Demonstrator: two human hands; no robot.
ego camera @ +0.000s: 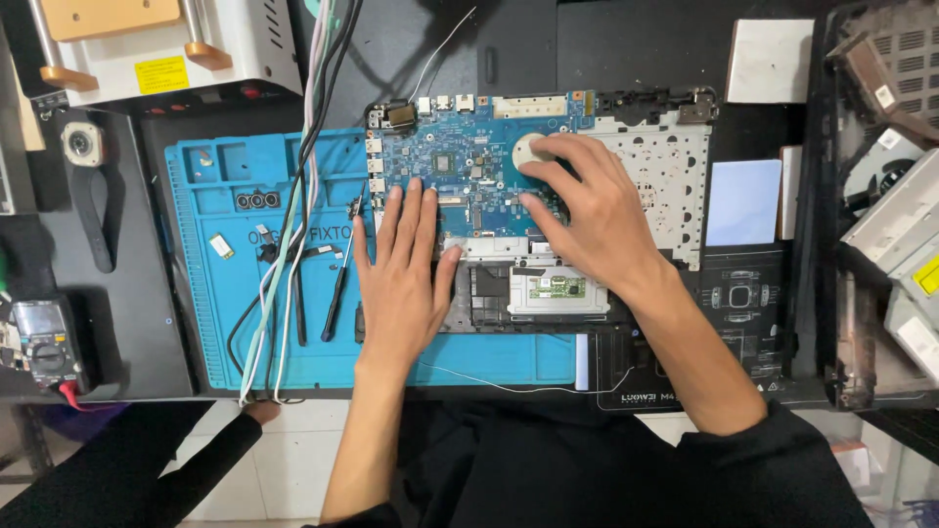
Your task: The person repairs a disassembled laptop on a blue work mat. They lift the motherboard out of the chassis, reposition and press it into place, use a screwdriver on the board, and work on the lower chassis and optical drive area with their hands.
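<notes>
The blue laptop motherboard [460,166] sits in the opened laptop base [548,284] at centre, on the blue repair mat [215,323]. The left hand [401,284] lies flat at its seven o'clock edge, fingers released; the right hand [587,215] presses splayed fingertips at three o'clock. The board seems to be being seated or lifted; the next move calls for even pressure. A screwdriver [337,293] and cables [284,264] lie at nine o'clock.

Blue laptop motherboard [460,161] lies flat, component side up, seated in the opened laptop base [655,166], filling its upper left part. Round silver coin-cell battery [528,149] sits on the board's right portion, partly covered. Pale perforated keyboard backing fills the base's right half. Touchpad board with a green circuit patch [558,286] sits at the near edge. Base straddles the right edge of the blue work mat [210,323].
</notes>
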